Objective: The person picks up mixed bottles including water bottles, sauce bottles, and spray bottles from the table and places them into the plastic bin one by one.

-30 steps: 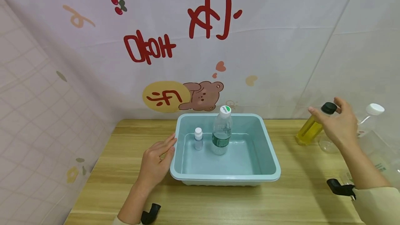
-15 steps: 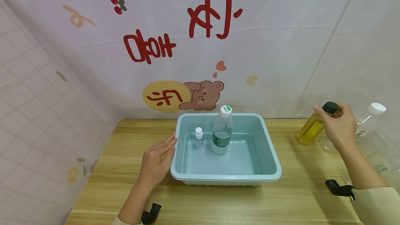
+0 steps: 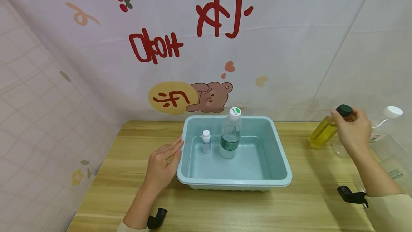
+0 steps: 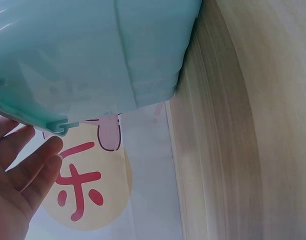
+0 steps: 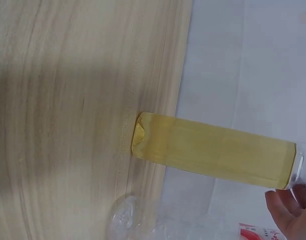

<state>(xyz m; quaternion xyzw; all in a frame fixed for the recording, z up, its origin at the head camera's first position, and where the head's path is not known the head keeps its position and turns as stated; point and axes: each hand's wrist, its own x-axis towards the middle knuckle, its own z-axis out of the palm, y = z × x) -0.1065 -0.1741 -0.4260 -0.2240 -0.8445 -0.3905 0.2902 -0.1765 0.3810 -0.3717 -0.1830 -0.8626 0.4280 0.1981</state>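
A light blue plastic tub (image 3: 235, 182) sits on the wooden table in the head view. My left hand (image 3: 162, 165) rests its fairly straight fingers against the tub's left rim; the left wrist view shows these fingers (image 4: 35, 167) by the rim from below. Inside the tub stand a small white-capped bottle (image 3: 206, 141) and a larger clear bottle (image 3: 230, 143) with a green label. To the right, my right hand (image 3: 355, 130) holds an oil-like bottle of yellow liquid (image 3: 322, 133) by its neck, below the black cap. Its base looks on the table in the right wrist view.
Right of the yellow bottle stands a clear bottle with a white cap (image 3: 392, 112), partly hidden by my right hand. Another clear container (image 3: 394, 164) is behind my right forearm. A printed cloth (image 3: 283, 53) hangs along the table's back edge.
My right hand's thumb and fingers have closed in from around the black cap to the yellow bottle's neck. The left hand stays on the tub's rim. The head view shifts slightly.
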